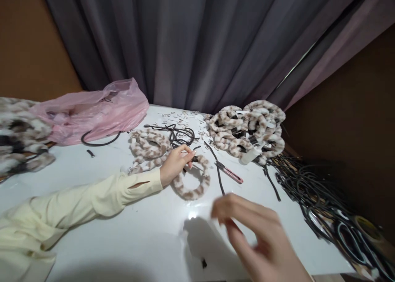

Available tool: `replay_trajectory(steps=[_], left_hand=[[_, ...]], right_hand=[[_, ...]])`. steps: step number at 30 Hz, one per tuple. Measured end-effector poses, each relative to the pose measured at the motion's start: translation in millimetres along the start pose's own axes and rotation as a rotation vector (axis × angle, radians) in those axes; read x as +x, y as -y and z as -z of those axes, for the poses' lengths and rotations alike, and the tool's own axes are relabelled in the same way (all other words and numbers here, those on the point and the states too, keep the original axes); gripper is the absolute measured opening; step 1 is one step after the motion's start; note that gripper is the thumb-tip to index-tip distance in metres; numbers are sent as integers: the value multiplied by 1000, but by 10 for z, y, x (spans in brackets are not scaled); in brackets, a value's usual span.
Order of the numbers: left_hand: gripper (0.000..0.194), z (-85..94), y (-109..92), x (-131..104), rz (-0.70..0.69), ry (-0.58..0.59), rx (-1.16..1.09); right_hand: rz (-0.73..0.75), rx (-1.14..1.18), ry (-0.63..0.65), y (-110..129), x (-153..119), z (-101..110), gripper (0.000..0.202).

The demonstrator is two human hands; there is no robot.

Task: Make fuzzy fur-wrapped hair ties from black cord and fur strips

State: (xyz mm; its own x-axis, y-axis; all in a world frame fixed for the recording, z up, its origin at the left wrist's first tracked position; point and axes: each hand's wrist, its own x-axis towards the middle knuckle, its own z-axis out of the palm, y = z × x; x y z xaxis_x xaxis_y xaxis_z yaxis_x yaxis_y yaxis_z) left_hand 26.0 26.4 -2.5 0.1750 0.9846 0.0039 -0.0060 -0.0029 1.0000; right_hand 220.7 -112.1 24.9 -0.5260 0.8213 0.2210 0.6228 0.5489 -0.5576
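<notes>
My left hand (177, 162), in a pale yellow sleeve, is closed at the upper left of a fluffy white-and-brown plush ring (205, 181). Thumb and fingers pinch beside the ring's dark ribbed section (194, 159). My right hand (256, 236) is raised over the near side of the table, blurred, its fingers bent; whether they grip anything is unclear. A black cord (219, 177) runs down toward these fingers, its lower end hidden behind them. Pink-handled snips (230, 172) lie beside the cord. More plush rings (149, 144) sit left of my left hand.
Tagged plush rings (247, 125) are heaped at the back right. Black cords (321, 204) pile along the right edge. A pink plastic bag (101, 109) and more plush pieces (24, 130) lie left. Coiled black cord (182, 135) and scattered small metal bits (182, 119) lie behind my left hand.
</notes>
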Motion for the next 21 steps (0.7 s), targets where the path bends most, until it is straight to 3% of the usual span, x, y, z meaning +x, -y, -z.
replay_trajectory(steps=[2,4,8,12,16,21], left_hand=[[25,20,-116,-5,48,-15,-105],[22,39,-220,-17,130,-10,-231],[15,55,-318,-24,311,39,-430],[13,59,-307,-3,425,79,-503],[15,71,-294,6,345,80,-421],[20,74,-334,-20,150,64,-167]], right_hand=[[3,-65,-4,42,486,65,31],[-71,-141,92,1,807,27,39],[-222,-242,97,-196,1047,-163,45],[-259,90,51,-316,1171,-272,31],[-344,516,67,-312,1275,-310,25],[-426,688,-8,-280,1290,-367,27]])
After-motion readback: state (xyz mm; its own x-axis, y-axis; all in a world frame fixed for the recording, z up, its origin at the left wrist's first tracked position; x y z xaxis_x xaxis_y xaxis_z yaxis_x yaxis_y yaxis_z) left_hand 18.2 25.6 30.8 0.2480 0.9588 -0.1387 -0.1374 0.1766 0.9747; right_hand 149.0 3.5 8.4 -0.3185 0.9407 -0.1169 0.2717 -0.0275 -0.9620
